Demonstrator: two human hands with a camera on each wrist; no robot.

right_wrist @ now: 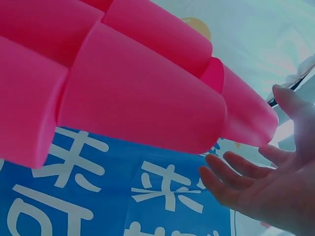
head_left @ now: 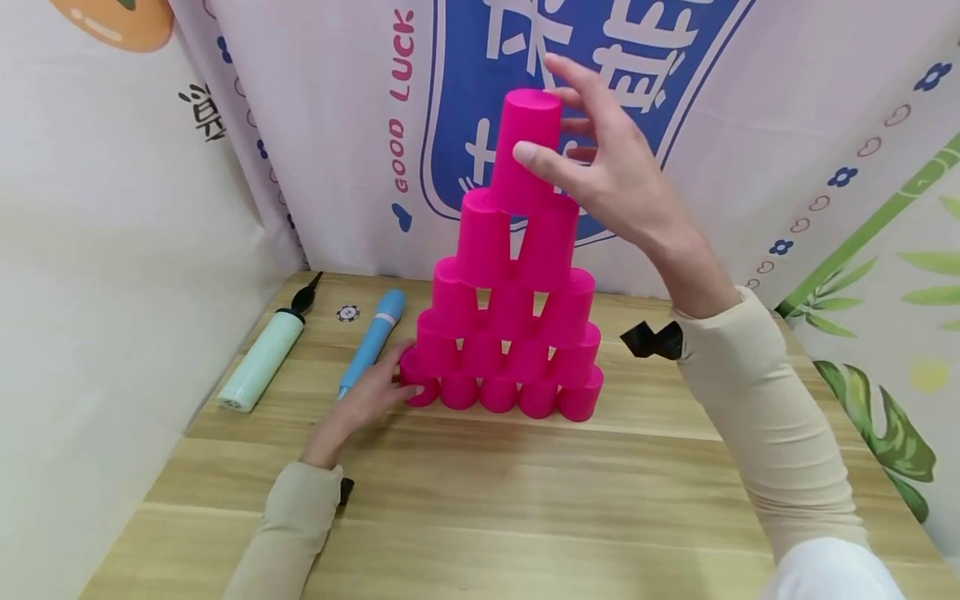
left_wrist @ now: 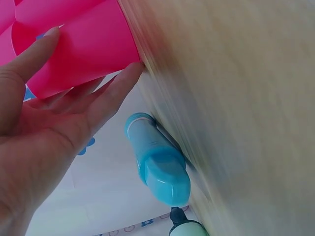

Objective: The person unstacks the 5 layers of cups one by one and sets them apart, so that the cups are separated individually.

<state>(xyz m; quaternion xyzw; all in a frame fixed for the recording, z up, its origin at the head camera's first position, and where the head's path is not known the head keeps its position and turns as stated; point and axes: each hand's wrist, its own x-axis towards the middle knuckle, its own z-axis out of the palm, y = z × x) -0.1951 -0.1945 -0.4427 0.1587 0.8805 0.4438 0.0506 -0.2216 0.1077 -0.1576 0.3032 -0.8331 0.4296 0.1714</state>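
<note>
Upside-down pink cups are stacked as a pyramid in the head view, with one top cup (head_left: 528,150) at the peak. My right hand (head_left: 618,171) is beside that cup, its thumb in front and fingers to the right. In the right wrist view, the right hand (right_wrist: 268,182) has its fingers spread, with a gap between thumb and cup (right_wrist: 248,108). Down at the lower left, my left hand (head_left: 366,396) straddles the end cup (head_left: 423,390) of the bottom row. The left wrist view shows the left hand's (left_wrist: 59,123) thumb and fairly straight fingers against the cup (left_wrist: 93,46).
Left of the pyramid lie a blue pen-shaped object (head_left: 371,346), a pale green hand pump (head_left: 262,358) with a black nozzle, and a small round chip (head_left: 348,313). All stand on a wooden table (head_left: 480,517). A printed curtain (head_left: 345,167) hangs close behind the cups.
</note>
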